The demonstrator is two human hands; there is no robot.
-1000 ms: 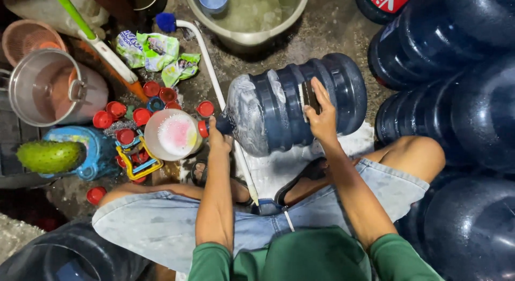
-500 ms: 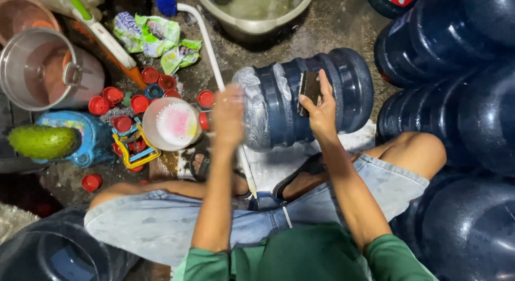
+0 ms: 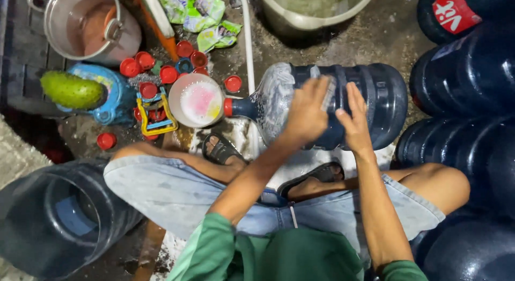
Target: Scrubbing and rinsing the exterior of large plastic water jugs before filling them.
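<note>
A big blue water jug (image 3: pixel 375 98) lies on its side on the wet floor in front of my crossed legs. Its red-capped neck (image 3: pixel 229 107) points left. My left hand (image 3: pixel 307 110) grips the middle of the jug's body with fingers spread over the top. Beside it, my right hand (image 3: pixel 355 120) presses against the jug with fingers stretched upward. A small pale thing shows between the two hands; I cannot tell what it is.
A white bowl of pink liquid (image 3: pixel 197 101) stands at the jug's neck, with several red caps (image 3: pixel 161 73) scattered around it. Behind are a metal pot (image 3: pixel 53 23), a white hose (image 3: pixel 248 39) and a basin (image 3: pixel 316 20). More blue jugs (image 3: pixel 472 77) crowd the right; another jug (image 3: pixel 53 216) lies lower left.
My left hand has moved from the jug's neck to its body, close to the right hand. The jug has rolled slightly.
</note>
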